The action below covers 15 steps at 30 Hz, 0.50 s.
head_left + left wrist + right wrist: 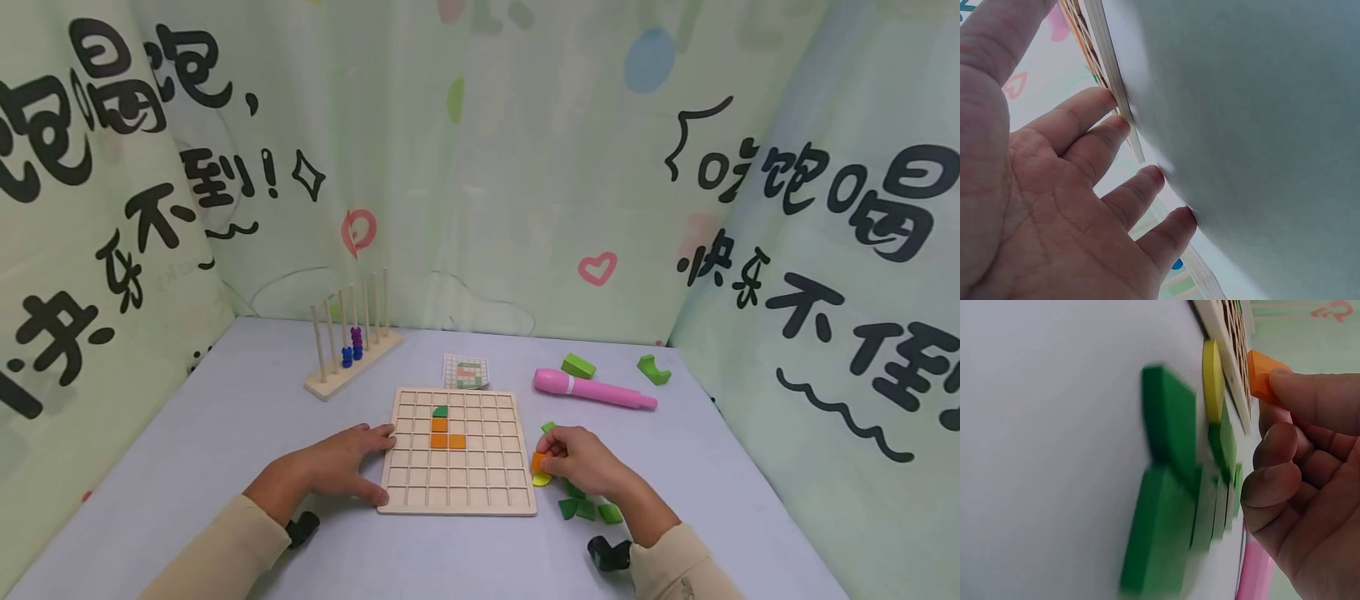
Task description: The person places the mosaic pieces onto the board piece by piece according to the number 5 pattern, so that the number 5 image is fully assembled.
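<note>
A wooden grid board (480, 479) lies at the middle of the table, with a few orange square tiles (439, 441) and one green tile (440, 412) set in its cells. My left hand (341, 462) rests at the board's left edge, fingers spread and fairly straight, thumb near the lower corner; the left wrist view shows the fingertips at the board's side. Between thumb and fingers my right hand (588, 460) pinches an orange square tile (1264, 375), just off the board's right edge. Under and beside that hand lie a yellow round tile (1212, 381) and several green tiles (1169, 415).
A small pattern card (466, 372) lies behind the board. At the back left stands a peg rack (352, 362) with blue and purple beads. A pink pen-shaped object (592, 389), a green block (578, 366) and a green arch block (654, 370) lie at the back right.
</note>
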Each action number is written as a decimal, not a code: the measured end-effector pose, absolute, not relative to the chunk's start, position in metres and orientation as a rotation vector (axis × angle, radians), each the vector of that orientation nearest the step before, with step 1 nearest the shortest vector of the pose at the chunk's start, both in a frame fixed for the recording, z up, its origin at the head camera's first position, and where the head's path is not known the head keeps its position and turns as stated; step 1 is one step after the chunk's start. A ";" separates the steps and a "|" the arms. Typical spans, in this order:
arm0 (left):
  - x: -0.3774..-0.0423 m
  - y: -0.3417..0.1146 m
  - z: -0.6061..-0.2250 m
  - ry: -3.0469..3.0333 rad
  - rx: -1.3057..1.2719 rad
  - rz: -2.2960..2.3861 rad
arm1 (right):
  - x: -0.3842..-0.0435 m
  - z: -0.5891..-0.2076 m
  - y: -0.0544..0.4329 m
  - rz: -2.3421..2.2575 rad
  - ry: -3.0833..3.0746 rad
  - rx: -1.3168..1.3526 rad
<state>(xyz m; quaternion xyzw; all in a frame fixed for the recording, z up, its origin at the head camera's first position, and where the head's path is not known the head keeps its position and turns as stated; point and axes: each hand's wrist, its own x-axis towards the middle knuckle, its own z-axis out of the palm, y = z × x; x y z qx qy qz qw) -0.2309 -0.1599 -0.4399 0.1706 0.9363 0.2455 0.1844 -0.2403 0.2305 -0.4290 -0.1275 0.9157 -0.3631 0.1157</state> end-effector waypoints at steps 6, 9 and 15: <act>-0.230 -0.160 -0.439 2.650 0.474 0.674 | -0.255 -0.429 0.202 -1.079 2.659 -0.409; -0.231 -0.159 -0.438 2.652 0.479 0.673 | -0.262 -0.431 0.188 -1.070 2.659 -0.438; -0.231 -0.159 -0.439 2.655 0.472 0.682 | -0.272 -0.433 0.165 -1.055 2.640 -0.496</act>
